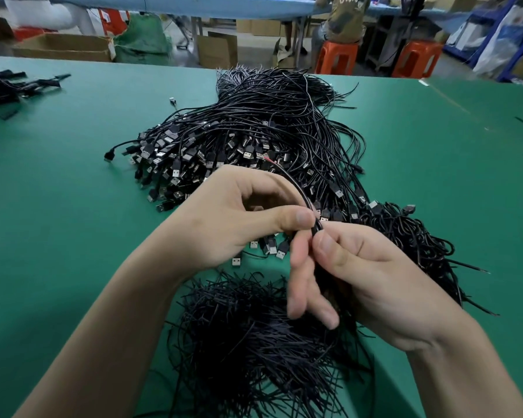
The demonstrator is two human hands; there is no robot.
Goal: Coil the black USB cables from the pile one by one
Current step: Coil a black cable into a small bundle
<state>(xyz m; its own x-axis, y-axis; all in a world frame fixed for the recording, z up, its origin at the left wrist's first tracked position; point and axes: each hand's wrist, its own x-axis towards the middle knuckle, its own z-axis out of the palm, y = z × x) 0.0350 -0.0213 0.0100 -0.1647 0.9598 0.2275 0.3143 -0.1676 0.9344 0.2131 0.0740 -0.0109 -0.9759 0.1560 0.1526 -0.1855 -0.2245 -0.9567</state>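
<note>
**Cable coiling under way.** A single black USB cable (300,188) is being held above the green worktop (58,182), pinched at the spot where the two hands are meeting. It is being gripped by the left hand (236,218) between the thumb and curled fingers. It is also being pressed by the thumb of the right hand (363,276), whose other fingers are blurred and pointing downward.

From that pinch the cable is being carried up and back in one arc toward the pile of USB cables (254,131), which is lying just beyond the hands with its plugs fanned toward the person. A heap of short black ties (254,342) is lying beneath the wrists. A tangle of cables (420,245) is lying to the right, and whether those are coiled cannot be told.

The work is judged to be at the forming of a first loop, with the pile barely being reduced. The step is likely being done best if:
- the pinch is being kept fixed in one hand while even loops are being laid on by the other;
- twist is being let out so the turns are lying flat;
- the tail is being drawn clear so that neighbouring cables are not being dragged along.
</note>
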